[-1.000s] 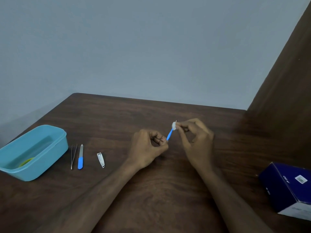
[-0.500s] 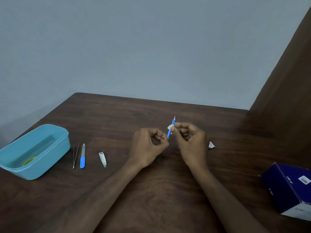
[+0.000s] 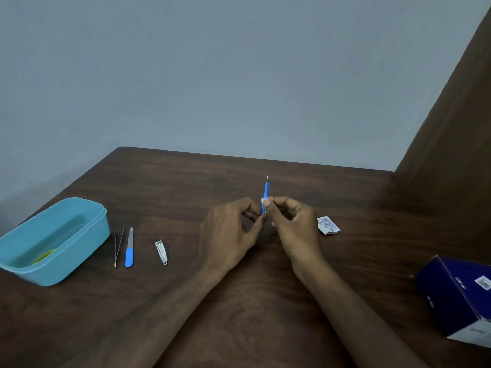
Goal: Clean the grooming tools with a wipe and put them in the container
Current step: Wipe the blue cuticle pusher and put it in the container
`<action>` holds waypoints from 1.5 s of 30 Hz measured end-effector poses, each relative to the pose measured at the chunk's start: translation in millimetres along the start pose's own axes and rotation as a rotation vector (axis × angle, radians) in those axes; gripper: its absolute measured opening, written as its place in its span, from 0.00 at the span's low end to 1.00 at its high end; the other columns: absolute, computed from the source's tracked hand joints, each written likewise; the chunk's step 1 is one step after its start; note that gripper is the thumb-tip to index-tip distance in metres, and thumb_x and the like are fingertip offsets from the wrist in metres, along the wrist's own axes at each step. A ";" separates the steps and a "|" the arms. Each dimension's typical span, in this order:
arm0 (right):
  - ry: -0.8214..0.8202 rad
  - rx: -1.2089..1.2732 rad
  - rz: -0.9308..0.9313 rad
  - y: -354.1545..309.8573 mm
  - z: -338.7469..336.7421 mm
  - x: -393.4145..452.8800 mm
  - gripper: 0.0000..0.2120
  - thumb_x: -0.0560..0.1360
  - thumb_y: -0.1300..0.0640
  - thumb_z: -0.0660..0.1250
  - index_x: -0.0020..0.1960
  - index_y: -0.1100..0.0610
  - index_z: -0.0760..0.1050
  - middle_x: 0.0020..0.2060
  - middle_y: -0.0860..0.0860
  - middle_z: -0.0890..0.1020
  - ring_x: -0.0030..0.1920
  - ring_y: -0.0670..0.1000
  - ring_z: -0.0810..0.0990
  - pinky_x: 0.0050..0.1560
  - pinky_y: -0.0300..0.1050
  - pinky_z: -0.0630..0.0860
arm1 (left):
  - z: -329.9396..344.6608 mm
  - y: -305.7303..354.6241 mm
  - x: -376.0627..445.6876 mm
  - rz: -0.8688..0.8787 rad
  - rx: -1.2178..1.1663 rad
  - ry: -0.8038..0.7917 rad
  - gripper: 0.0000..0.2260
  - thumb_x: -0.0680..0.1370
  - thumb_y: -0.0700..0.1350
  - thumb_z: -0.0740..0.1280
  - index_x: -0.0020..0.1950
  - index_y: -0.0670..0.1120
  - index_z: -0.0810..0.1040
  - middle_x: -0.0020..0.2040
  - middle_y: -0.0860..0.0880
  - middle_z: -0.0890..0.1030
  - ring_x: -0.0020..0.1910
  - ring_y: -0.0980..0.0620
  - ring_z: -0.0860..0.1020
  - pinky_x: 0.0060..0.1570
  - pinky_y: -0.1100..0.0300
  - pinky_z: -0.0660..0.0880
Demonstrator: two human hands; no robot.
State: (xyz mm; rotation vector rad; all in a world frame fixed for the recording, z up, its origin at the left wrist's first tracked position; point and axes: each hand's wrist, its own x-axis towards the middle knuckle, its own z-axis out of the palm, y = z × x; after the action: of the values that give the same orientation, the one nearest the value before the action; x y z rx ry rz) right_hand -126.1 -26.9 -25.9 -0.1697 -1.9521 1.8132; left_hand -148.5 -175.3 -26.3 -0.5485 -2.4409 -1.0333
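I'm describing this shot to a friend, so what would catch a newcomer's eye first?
Mid-table, the left hand and right hand hold a blue-handled tool upright, a white wipe pinched around it. At the left edge sits a bright turquoise container, with tweezers, nail file and nail clipper lined up beside it.

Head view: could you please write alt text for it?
A left hand holds a blue-handled tool upright while the right hand pinches a white wipe around it. Tweezers, file, clippers and a blue container lie left.
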 end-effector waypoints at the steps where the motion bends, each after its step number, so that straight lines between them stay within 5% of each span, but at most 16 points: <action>1: 0.022 0.024 0.001 0.0 1.3 0.0 0.04 0.80 0.55 0.75 0.48 0.52 0.88 0.42 0.47 0.89 0.42 0.41 0.84 0.49 0.46 0.80 | -0.2 0.1 -0.2 0.017 0.001 -0.011 0.07 0.78 0.59 0.73 0.45 0.58 0.81 0.40 0.65 0.84 0.32 0.65 0.78 0.30 0.64 0.66; 4: 0.060 0.116 0.031 -0.6 0.5 4.2 0.04 0.80 0.54 0.75 0.50 0.53 0.88 0.42 0.46 0.89 0.43 0.43 0.83 0.51 0.49 0.81 | -0.1 0.9 -1.7 0.040 -0.045 -0.055 0.06 0.78 0.59 0.74 0.45 0.59 0.82 0.37 0.69 0.81 0.31 0.64 0.78 0.30 0.64 0.66; 8: -0.111 0.208 0.144 -6.2 -6.2 6.3 0.07 0.81 0.53 0.73 0.52 0.56 0.87 0.41 0.49 0.86 0.41 0.49 0.79 0.42 0.41 0.76 | -0.3 -1.4 3.1 0.009 -0.195 -0.121 0.03 0.80 0.55 0.74 0.46 0.58 0.85 0.36 0.69 0.82 0.30 0.65 0.78 0.31 0.63 0.69; 14: -0.174 0.143 0.149 -6.9 -16.9 15.3 0.06 0.81 0.52 0.73 0.49 0.51 0.88 0.42 0.50 0.87 0.41 0.49 0.82 0.44 0.51 0.73 | 0.8 -3.5 4.7 -0.006 -0.243 -0.185 0.04 0.81 0.55 0.72 0.48 0.59 0.85 0.42 0.65 0.86 0.30 0.64 0.78 0.33 0.62 0.70; 22: -0.096 0.165 0.061 -0.4 -6.5 8.5 0.07 0.80 0.55 0.74 0.53 0.57 0.87 0.42 0.45 0.88 0.41 0.39 0.81 0.39 0.32 0.75 | 2.3 -5.1 3.1 -0.096 -0.152 -0.074 0.08 0.75 0.62 0.75 0.43 0.60 0.83 0.42 0.68 0.84 0.36 0.65 0.82 0.35 0.55 0.81; 29: -0.198 0.020 0.028 0.6 -8.1 6.1 0.06 0.80 0.54 0.74 0.51 0.55 0.88 0.42 0.49 0.89 0.41 0.38 0.83 0.40 0.30 0.75 | 6.6 -13.6 6.3 -0.121 -0.188 -0.032 0.12 0.74 0.68 0.71 0.45 0.61 0.85 0.42 0.67 0.85 0.38 0.65 0.83 0.37 0.51 0.83; 32: -0.189 0.008 0.020 -3.1 -10.5 6.4 0.04 0.79 0.56 0.76 0.51 0.56 0.87 0.43 0.50 0.90 0.41 0.39 0.84 0.39 0.29 0.75 | 4.9 -12.2 7.5 -0.107 -0.231 -0.101 0.07 0.78 0.61 0.72 0.49 0.61 0.86 0.43 0.66 0.86 0.33 0.63 0.83 0.37 0.49 0.83; 35: -0.171 0.013 0.014 -5.9 -13.0 6.9 0.04 0.77 0.56 0.78 0.50 0.56 0.87 0.42 0.52 0.90 0.43 0.44 0.87 0.43 0.34 0.79 | 3.3 -9.5 8.0 -0.089 -0.234 -0.141 0.04 0.81 0.56 0.72 0.49 0.60 0.86 0.43 0.66 0.86 0.28 0.60 0.81 0.35 0.48 0.82; 38: -0.169 -0.018 -0.018 -4.9 -12.3 5.5 0.04 0.76 0.56 0.79 0.50 0.55 0.88 0.42 0.52 0.90 0.47 0.54 0.89 0.51 0.45 0.83 | 2.5 -9.3 7.7 -0.125 -0.237 -0.101 0.09 0.77 0.64 0.71 0.46 0.61 0.86 0.42 0.67 0.86 0.33 0.63 0.83 0.37 0.47 0.84; 45: -0.211 -0.116 -0.058 -0.8 -9.9 7.1 0.04 0.80 0.53 0.75 0.49 0.52 0.88 0.41 0.48 0.89 0.44 0.46 0.87 0.48 0.49 0.83 | -1.8 -3.9 4.6 -0.151 -0.098 0.003 0.12 0.73 0.70 0.73 0.41 0.63 0.83 0.38 0.69 0.83 0.34 0.67 0.81 0.34 0.56 0.81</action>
State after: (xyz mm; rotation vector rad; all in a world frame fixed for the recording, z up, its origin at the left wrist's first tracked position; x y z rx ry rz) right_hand -128.1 -15.2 -23.2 0.0434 -2.1851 1.7416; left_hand -153.9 -178.2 -25.0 -0.3975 -2.4702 -1.2191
